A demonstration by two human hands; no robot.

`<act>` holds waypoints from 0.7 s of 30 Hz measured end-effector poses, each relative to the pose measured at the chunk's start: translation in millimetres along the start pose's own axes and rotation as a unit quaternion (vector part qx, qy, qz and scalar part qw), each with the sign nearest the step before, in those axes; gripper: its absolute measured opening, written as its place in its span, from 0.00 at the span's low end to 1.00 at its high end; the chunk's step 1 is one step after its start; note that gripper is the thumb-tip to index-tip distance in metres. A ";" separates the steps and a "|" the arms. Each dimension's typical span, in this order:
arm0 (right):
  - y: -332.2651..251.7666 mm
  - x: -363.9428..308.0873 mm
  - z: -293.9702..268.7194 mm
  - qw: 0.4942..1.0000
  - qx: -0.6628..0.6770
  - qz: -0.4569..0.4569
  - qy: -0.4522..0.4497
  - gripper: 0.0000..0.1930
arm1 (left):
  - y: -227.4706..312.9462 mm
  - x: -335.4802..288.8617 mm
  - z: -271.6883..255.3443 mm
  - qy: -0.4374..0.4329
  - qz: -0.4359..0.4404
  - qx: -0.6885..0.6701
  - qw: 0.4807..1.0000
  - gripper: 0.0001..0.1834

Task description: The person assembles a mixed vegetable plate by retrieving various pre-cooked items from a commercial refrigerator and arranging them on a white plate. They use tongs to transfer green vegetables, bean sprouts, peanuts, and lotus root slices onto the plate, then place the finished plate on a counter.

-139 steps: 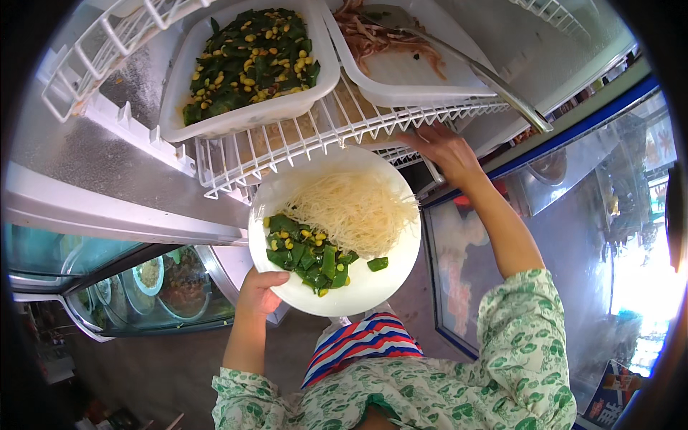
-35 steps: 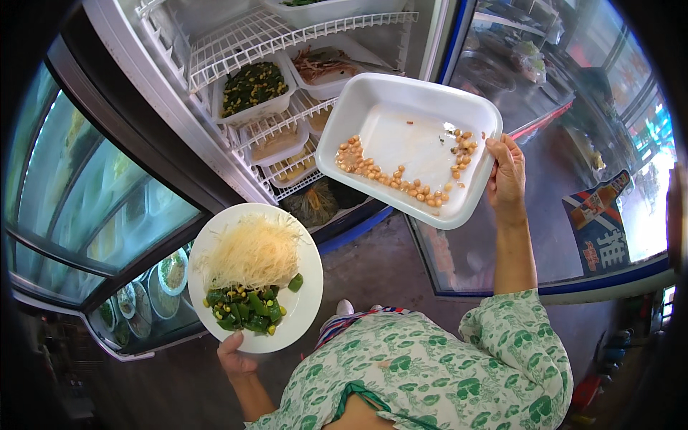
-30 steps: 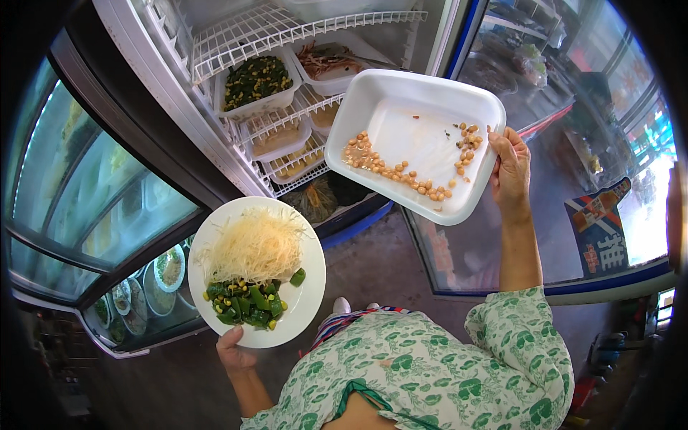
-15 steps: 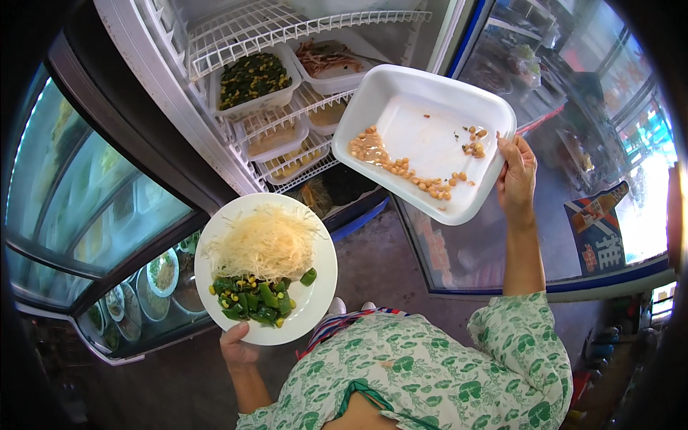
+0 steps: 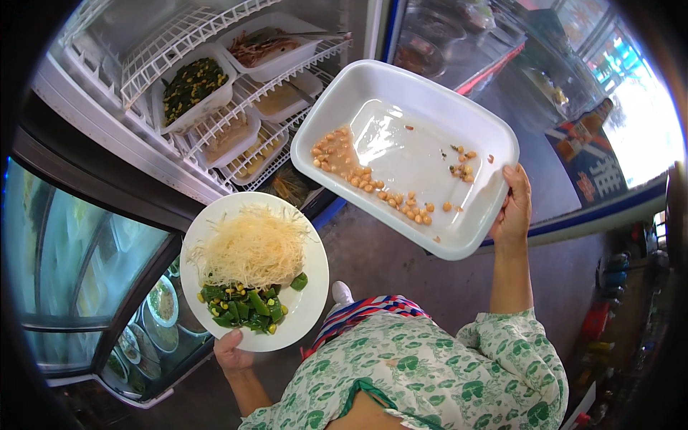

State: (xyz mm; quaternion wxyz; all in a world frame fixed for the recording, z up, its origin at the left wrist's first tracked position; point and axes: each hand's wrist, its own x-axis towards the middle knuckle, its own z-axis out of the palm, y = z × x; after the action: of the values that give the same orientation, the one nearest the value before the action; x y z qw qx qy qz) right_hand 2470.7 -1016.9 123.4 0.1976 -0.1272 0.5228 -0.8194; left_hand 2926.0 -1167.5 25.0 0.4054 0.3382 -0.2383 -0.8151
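My left hand [image 5: 233, 356] grips the lower rim of a round white plate [image 5: 304, 315], thumb on top. Pale shredded strands [image 5: 247, 247] fill its upper half, and chopped green vegetable with yellow kernels [image 5: 247, 307] lies below them. In my right hand [image 5: 512, 204] is a white rectangular tray [image 5: 401, 89], held by its right edge and tilted. Tan beans [image 5: 369, 179] and some brownish liquid gather along its lower left side, with a few more beans near the right end. The fingers under both vessels are partly hidden.
An open fridge with white wire shelves [image 5: 168, 54] stands ahead, holding a tub of dark greens [image 5: 192, 89] and several other food tubs. Its glass door [image 5: 494, 93] is on the right. At left, a glass display case [image 5: 79, 265] holds bowls.
The view has turned right, so the fridge sits farther left. The tray has come nearer and lower, still in my right hand. The plate stays in my left hand.
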 end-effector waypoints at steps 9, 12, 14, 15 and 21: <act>-82.5 -134.8 -113.5 0.993 -0.056 -0.058 0.087 0.12 | -47.0 -50.0 24.3 -0.033 -0.028 0.023 0.999 0.23; -117.5 -186.8 -170.3 0.984 -0.095 -0.063 0.135 0.13 | -81.7 -76.9 30.3 -0.069 -0.079 0.023 0.994 0.29; -136.5 -219.2 -200.2 0.975 -0.119 -0.068 0.175 0.14 | -102.4 -97.4 44.3 -0.093 -0.084 0.021 0.992 0.30; -146.7 -234.9 -219.1 0.970 -0.131 -0.071 0.192 0.14 | -116.5 -102.2 38.5 -0.102 -0.102 0.015 0.989 0.30; -201.7 -307.6 -348.7 0.933 -0.145 -0.092 0.316 0.15 | -215.4 -137.7 78.5 -0.170 -0.235 0.021 0.957 0.31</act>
State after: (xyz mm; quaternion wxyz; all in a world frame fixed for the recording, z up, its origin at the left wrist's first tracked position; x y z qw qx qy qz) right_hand 2561.1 -519.5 159.0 -0.0743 0.0633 0.6572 -0.7473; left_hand 2820.9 -925.2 -16.8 0.1486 0.2497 -0.2342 -0.9277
